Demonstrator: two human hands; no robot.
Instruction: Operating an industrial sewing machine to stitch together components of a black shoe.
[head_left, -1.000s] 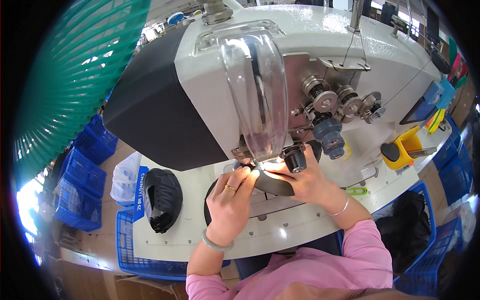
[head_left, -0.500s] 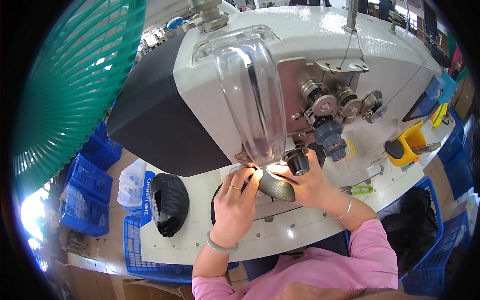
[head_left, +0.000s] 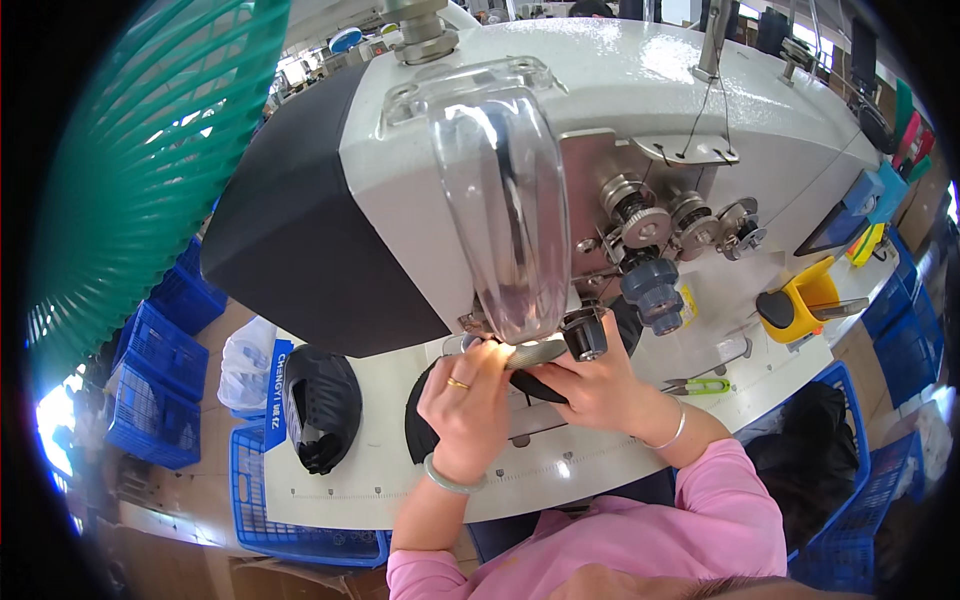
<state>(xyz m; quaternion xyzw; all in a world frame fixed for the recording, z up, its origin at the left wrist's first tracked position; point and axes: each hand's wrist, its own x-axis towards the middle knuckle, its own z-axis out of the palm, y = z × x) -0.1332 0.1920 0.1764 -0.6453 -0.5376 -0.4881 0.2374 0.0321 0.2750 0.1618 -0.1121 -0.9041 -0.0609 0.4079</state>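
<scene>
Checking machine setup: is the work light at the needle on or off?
On. A bright warm glow shows under the clear guard, right where the left hand and right hand hold the dark piece.

Glossy clear plastic guard (head_left: 505,215), shiny metal tension discs (head_left: 640,215), matt black cloth piece (head_left: 425,425).

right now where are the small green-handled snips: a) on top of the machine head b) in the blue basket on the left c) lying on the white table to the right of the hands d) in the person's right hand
c: the green-handled snips lie flat on the white table, apart from the right hand, which together with the left hand is on the dark piece under the machine's lit needle area.
</scene>
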